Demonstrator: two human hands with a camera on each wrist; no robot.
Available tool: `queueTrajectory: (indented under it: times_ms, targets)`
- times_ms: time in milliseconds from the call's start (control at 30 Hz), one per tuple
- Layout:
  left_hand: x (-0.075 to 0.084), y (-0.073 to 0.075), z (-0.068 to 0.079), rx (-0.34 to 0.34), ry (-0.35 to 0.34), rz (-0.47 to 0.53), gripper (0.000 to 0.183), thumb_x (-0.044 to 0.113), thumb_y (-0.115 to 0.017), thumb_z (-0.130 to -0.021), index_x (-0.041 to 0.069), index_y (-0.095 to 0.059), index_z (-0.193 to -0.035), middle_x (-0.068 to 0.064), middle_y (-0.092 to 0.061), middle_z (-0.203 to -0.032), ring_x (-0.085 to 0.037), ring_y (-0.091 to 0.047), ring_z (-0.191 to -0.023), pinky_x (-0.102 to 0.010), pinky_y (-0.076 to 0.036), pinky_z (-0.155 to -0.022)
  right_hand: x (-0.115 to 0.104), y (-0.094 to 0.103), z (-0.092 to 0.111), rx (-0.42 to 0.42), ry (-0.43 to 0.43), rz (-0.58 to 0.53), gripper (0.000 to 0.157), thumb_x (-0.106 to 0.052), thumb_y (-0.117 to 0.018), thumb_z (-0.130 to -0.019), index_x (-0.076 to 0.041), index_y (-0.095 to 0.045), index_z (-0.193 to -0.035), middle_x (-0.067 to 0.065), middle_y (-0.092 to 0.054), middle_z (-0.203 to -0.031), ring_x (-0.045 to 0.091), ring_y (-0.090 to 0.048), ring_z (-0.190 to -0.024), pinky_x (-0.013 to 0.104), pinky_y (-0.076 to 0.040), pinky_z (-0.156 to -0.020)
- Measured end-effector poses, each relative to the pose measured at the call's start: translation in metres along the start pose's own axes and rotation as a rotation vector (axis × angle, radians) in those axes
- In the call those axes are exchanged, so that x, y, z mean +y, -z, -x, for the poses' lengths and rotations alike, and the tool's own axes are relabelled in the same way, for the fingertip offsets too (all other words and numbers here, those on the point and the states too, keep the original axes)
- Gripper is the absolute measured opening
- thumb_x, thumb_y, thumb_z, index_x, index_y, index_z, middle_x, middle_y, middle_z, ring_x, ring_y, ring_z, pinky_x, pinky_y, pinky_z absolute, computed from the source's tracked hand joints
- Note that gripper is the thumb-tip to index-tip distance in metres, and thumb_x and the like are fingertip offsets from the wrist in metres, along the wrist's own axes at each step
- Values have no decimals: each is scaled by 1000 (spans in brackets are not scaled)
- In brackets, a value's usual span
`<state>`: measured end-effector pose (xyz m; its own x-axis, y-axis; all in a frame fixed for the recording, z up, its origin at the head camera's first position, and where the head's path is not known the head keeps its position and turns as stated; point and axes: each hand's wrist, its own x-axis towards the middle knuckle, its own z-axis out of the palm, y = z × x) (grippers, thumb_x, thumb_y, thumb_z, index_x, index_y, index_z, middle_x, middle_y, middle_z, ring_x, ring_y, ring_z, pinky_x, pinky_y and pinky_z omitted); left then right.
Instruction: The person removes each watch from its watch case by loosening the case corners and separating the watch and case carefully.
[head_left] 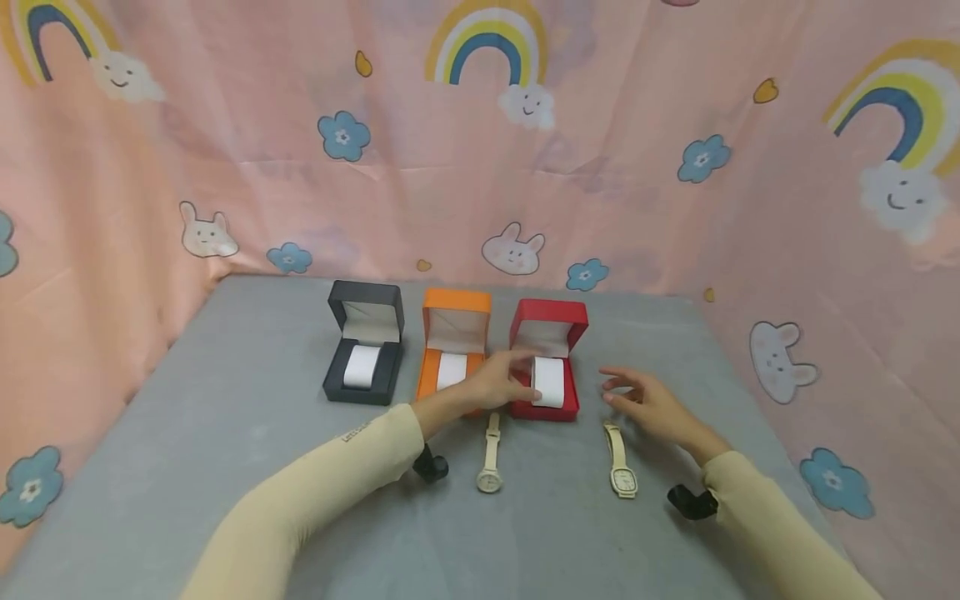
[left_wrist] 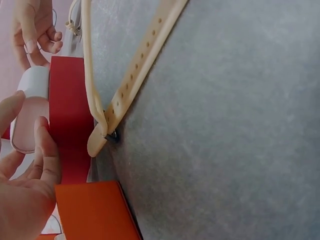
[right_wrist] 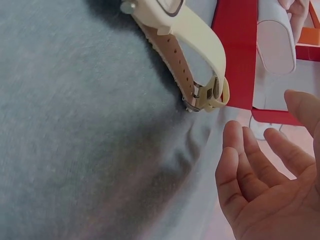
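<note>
Over the open red watch box [head_left: 568,404], my left hand [head_left: 497,382] pinches the left end of a white watch cushion [head_left: 550,383] between thumb and fingers. The left wrist view shows its thumb and fingertips on opposite sides of the cushion. My right hand [head_left: 654,408] hovers just right of the red box, fingers loosely bent and holding nothing. Below it lies a cream watch [head_left: 622,478] with a rectangular face, strap toward the boxes. A second cream watch [head_left: 490,478], round-faced, lies in front of the gap between the orange and red boxes.
An open orange watch box [head_left: 457,298] stands left of the red one, its cushion [head_left: 451,368] partly behind my left hand. Farther left is an open black watch box [head_left: 387,379] with a white cushion [head_left: 362,367]. A pink patterned cloth [head_left: 420,200] hangs behind the grey table [head_left: 225,417].
</note>
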<state>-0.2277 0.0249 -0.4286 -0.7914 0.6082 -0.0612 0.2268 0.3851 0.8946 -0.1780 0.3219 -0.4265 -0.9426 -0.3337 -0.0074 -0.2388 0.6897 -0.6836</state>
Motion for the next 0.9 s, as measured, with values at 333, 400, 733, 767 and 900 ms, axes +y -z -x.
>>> queueTrajectory:
  times_ms: [333, 400, 733, 767, 900]
  targets:
    - [0, 2, 1, 10, 5, -22, 69, 16, -78, -89, 16, -47, -151, -13, -61, -138, -13, -63, -77, -22, -54, -76, -7, 0, -4, 25, -14, 4, 49, -14, -62, -100, 2, -49, -145, 28, -63, -130, 35, -68, -104, 32, -54, -82]
    - [1, 0, 0, 5, 6, -32, 69, 17, -78, -89, 16, -47, -152, -12, -59, -141, -12, -61, -74, -21, -53, -74, -7, 2, -2, 29, -18, 8, 50, -14, -63, -100, 2, -49, -145, 28, -63, -131, 35, -68, -105, 32, -54, -82]
    - [2, -2, -5, 20, 8, -72, 68, 19, -79, -89, 18, -50, -151, -10, -57, -144, -15, -59, -80, -25, -53, -81, -9, 4, -5, 17, -22, -1, 49, -13, -63, -99, 1, -50, -145, 28, -64, -131, 30, -69, -101, 32, -55, -82]
    - [2, -2, -4, 18, 1, -75, 68, 19, -79, -89, 18, -50, -150, -10, -56, -144, -15, -59, -80, -24, -54, -81, -9, 4, -5, 14, -20, -7, 49, -12, -63, -99, 1, -50, -145, 28, -64, -130, 30, -69, -100, 30, -55, -81]
    - [2, -1, -3, 4, -7, -69, 69, 16, -80, -87, 18, -51, -150, -10, -57, -138, -13, -58, -68, -21, -51, -70, -7, 3, -8, 1, -8, -22, 49, -11, -62, -99, 3, -49, -144, 28, -64, -128, 30, -70, -100, 27, -54, -80]
